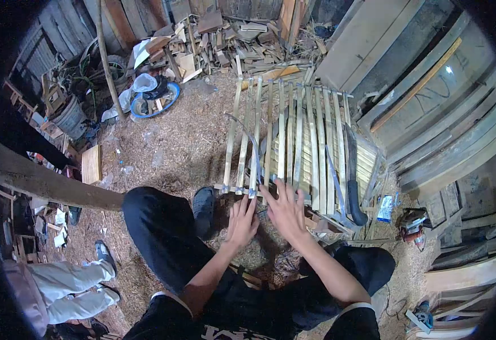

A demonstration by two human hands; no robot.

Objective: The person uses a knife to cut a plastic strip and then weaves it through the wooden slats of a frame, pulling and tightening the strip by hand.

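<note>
A rack of narrow pale slats lies in front of me, its slats joined by a crosspiece at the near end. On that near edge rests my left hand, fingers stretched toward a slat's end with blue ties. Just to its right, my right hand has its fingers spread, the tips touching the crosspiece and slat ends. A thin blue strip lies over the slats, close to my fingertips. Along the rack's right side is a long dark tool with a curved black handle.
Wood scraps are heaped at the back. A blue basin holds bags and offcuts. A wooden beam crosses the left side. Another person's light trousers show at lower left. A red power tool sits at right, beside stacked boards.
</note>
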